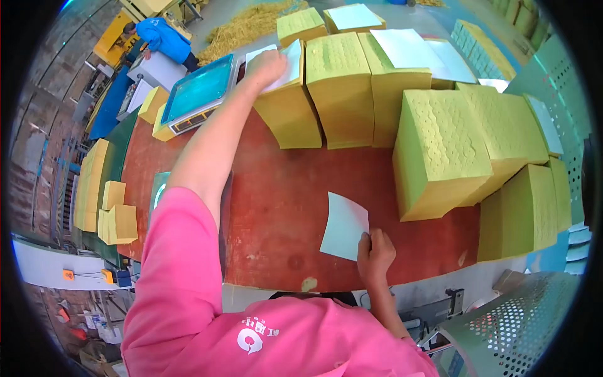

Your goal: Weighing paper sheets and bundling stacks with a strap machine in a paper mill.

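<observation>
My right hand point(375, 251) pinches a white paper sheet point(344, 226) by its lower right corner, above the red table near its front edge. Far forward, my left hand point(268, 68) is closed at the white paper point(291, 61) lying on a tall stack of yellow paper point(286, 113); its fingertips are partly hidden. Right of that stack stand more yellow paper stacks point(342, 94) with patterned tops. White sheets point(408, 49) cover part of another stack.
Large yellow stacks point(440, 138) line the right side of the red table point(282, 207). A scale-like device with a teal top point(200, 88) stands at the back left. Smaller yellow blocks point(119, 223) sit at the left. A green perforated guard point(515, 323) is at lower right. A person in blue point(164, 41) bends farther off.
</observation>
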{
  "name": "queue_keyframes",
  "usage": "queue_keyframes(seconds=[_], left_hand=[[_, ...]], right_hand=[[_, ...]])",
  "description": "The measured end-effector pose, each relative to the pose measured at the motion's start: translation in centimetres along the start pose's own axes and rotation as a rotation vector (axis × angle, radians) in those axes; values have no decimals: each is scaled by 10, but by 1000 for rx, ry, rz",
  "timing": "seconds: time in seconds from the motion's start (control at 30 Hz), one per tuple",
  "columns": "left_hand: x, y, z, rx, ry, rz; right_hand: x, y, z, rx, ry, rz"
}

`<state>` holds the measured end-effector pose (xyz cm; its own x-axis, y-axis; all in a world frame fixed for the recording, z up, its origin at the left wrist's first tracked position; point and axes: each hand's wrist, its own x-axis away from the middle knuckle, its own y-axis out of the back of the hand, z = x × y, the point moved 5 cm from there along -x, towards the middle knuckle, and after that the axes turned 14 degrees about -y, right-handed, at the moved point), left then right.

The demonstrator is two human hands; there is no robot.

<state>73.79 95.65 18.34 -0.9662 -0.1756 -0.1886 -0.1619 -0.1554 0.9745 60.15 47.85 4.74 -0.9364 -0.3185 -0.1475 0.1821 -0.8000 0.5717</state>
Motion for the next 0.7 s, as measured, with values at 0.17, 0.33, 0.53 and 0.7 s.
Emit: queue_keyframes(seconds=[0.17,0.33,0.53,0.7], left_hand=[[15,8,-18,-5,-173,133],[71,33,-51,-74,-264,42],[116,45,-61,140,-11,-5],[86,40,-73,14,-221,64]], right_hand=[[-1,1,0,-46,0,26],[0,6,-10,-245,-102,81],[2,4,-26,-771,-361,232],[-63,-55,-4,-1252,-547,508]])
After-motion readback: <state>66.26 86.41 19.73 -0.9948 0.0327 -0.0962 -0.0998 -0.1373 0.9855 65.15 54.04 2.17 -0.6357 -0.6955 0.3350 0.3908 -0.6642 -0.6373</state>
